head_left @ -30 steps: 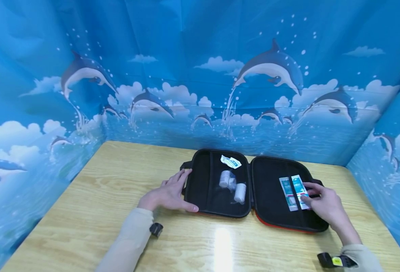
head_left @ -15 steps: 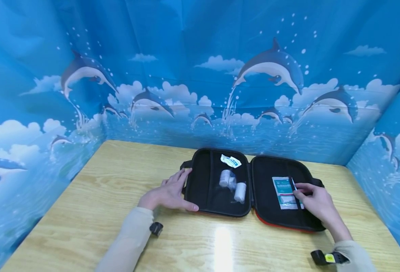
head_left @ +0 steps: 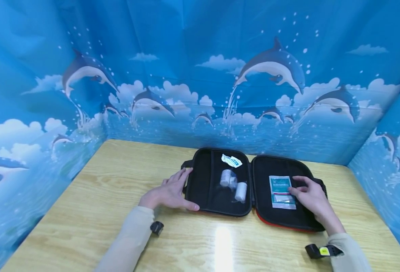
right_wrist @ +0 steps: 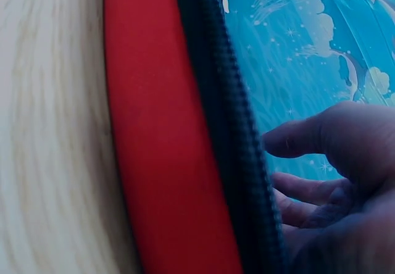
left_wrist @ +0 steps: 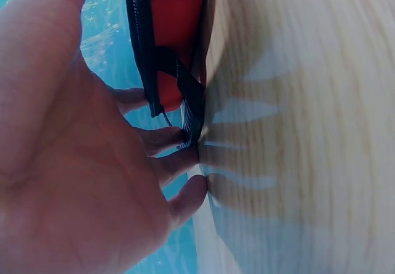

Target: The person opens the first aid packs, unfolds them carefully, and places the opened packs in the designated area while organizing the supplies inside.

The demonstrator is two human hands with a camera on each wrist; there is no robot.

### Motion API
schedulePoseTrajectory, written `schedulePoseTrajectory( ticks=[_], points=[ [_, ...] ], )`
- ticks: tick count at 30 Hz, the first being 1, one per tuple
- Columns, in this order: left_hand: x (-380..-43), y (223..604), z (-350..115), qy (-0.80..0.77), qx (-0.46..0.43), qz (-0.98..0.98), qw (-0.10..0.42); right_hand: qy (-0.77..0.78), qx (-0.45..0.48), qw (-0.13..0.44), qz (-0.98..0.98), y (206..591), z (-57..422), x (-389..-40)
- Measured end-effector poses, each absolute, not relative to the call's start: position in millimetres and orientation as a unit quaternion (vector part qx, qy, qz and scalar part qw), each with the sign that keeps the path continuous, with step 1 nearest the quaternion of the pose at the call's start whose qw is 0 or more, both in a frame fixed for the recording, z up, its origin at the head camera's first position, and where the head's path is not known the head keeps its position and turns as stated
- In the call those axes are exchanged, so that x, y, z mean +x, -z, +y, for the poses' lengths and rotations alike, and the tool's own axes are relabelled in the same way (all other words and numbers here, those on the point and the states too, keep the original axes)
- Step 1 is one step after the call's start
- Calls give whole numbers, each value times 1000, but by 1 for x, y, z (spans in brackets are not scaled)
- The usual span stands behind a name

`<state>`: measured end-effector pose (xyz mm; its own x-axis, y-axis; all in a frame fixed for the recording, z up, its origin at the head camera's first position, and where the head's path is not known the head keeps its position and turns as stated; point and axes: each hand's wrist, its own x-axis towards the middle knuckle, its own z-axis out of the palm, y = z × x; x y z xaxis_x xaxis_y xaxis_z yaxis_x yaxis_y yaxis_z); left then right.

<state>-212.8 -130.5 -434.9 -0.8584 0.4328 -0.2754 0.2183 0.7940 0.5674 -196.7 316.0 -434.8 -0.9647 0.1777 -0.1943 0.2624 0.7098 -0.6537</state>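
A black-lined zip case [head_left: 203, 181] lies unfolded on the table, red outside. Its left half holds white rolls in clear wrap [head_left: 240, 192] and a small blue-and-white packet [head_left: 231, 160]. In the right half lies a flat green-and-white packet [head_left: 281, 190]. At that packet's right edge my right hand [head_left: 311, 196] has its thumb over the print and seems to pinch it. In the right wrist view, the case rim hides some fingertips. My left hand [head_left: 171, 190] rests spread against the case's left side, its fingers by the black handle [left_wrist: 192, 107].
The wooden table [head_left: 118, 170] extends left and in front of the case. A blue dolphin-print curtain [head_left: 186, 75] stands behind and at both sides. Each wrist wears a small black camera [head_left: 157, 228].
My right hand has moved left, and the green-and-white packet has slid left with it, out from beneath the black strap that crossed it. The left hand has stayed put.
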Motion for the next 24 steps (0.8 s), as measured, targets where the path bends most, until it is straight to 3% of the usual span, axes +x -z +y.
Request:
schedulePoseTrajectory(
  ticks=[14, 24],
  points=[
    [-212, 436, -131, -273, 176, 925, 197, 441, 111, 42, 889, 440, 309, -203],
    [-211, 434, -131, -273, 176, 925, 195, 445, 103, 71, 887, 438, 309, -204]
  ],
)
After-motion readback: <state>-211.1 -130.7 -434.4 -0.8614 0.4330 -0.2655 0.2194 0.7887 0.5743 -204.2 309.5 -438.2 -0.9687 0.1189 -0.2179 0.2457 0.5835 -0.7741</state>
